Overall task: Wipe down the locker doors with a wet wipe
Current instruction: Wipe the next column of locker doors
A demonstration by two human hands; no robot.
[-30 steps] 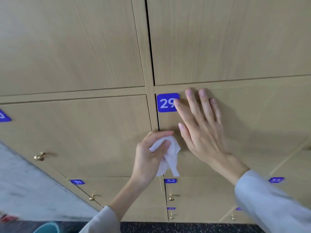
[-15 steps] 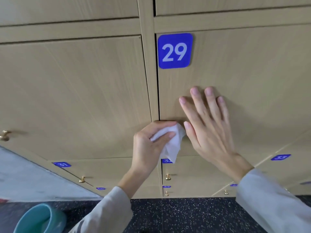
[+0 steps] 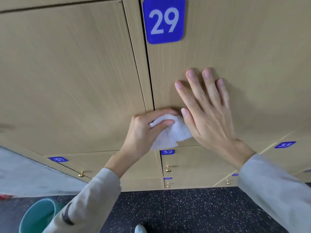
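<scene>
Wipe (image 3: 170, 132) half hidden in left hand (image 3: 144, 132)

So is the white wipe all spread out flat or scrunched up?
Scrunched up. The left hand grips the wet wipe bunched, with crumpled folds hanging below the fingers.

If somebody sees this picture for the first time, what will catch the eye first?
First the blue 29 plate at the top of a pale wooden locker door. Then the two hands below it: the right hand lies flat on that door, and the left hand grips a white wet wipe at its lower left corner.
</scene>
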